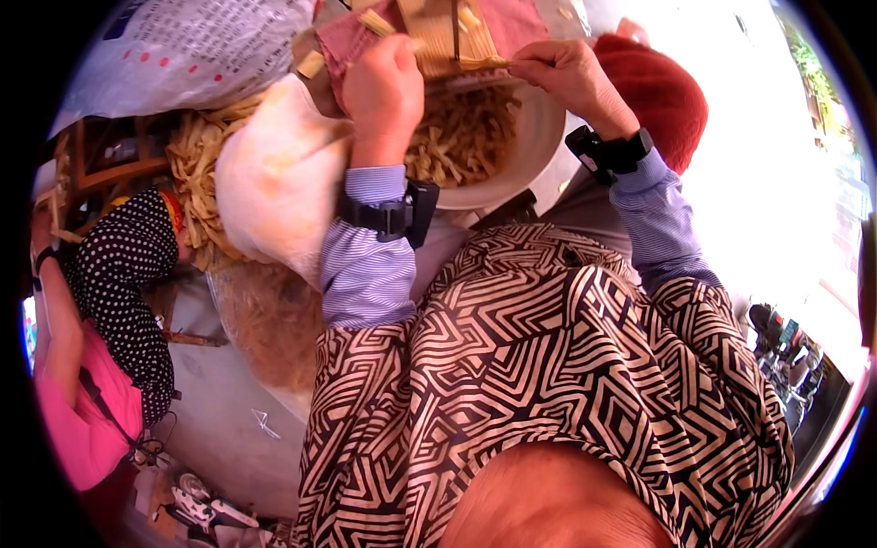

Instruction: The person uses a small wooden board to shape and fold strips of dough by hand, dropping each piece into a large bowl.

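Two bare hands are in view: the left hand (384, 91) is curled into a loose fist, and I cannot tell whether anything is inside it; the right hand (571, 82) has thumb and forefinger pinched together on one thin yellowish strip (484, 63). That strip points from the right fingertips toward 9 o'clock, and lies between 2 and 3 o'clock from the left hand, its far end near the foot of one dark rod (456, 27) at a ridged board (429, 23). One pink cloth (518, 26) shows around the board, with at least three short pale pieces (311, 64) close by. One white bowl (551, 137) sits at 4 o'clock from the left hand, holding more strips than can be counted; a second heap (192, 151) lies toward 8 o'clock, beside one white cloth (279, 178). Two black wristbands (379, 217) are worn, one per wrist. One plastic bag (183, 64), toward 10 o'clock, carries lines of dark print and a row of red dots. One other person (82, 402) is at 8 o'clock.
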Demonstrator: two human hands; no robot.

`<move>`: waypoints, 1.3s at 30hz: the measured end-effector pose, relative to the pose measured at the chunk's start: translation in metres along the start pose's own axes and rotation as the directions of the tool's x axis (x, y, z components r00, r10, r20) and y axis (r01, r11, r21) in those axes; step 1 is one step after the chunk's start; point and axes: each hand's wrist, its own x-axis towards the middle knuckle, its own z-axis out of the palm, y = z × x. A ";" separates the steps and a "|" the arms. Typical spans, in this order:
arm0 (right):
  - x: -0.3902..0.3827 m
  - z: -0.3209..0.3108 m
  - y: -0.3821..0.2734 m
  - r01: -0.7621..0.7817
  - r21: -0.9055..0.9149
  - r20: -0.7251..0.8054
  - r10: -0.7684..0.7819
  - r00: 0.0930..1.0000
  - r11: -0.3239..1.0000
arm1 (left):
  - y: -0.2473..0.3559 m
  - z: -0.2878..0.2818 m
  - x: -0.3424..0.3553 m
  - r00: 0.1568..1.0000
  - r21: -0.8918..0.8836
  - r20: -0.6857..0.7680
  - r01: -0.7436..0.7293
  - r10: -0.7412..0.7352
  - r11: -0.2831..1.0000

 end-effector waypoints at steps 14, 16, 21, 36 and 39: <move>0.016 0.103 0.022 0.433 -0.520 0.762 0.170 0.625 0.736 | 0.053 -0.062 0.006 0.941 -0.674 0.009 0.256 -0.339 0.693; 0.019 0.121 0.039 0.497 -0.515 0.756 0.097 0.647 0.698 | 0.066 -0.066 0.003 0.931 -0.718 0.016 0.266 -0.366 0.644; 0.041 0.158 0.095 0.350 -0.578 0.504 -0.015 0.864 0.738 | 0.075 -0.070 0.007 0.907 -0.769 0.030 0.289 -0.419 0.570; -0.072 -0.007 -0.095 -0.301 0.147 0.564 0.171 0.808 0.942 | 0.051 -0.056 -0.004 0.918 -0.738 0.354 0.393 -0.180 0.548; -0.090 -0.010 -0.102 -0.201 0.490 0.269 0.072 0.960 0.848 | 0.055 -0.066 -0.010 0.960 -0.747 0.197 0.278 -0.199 0.604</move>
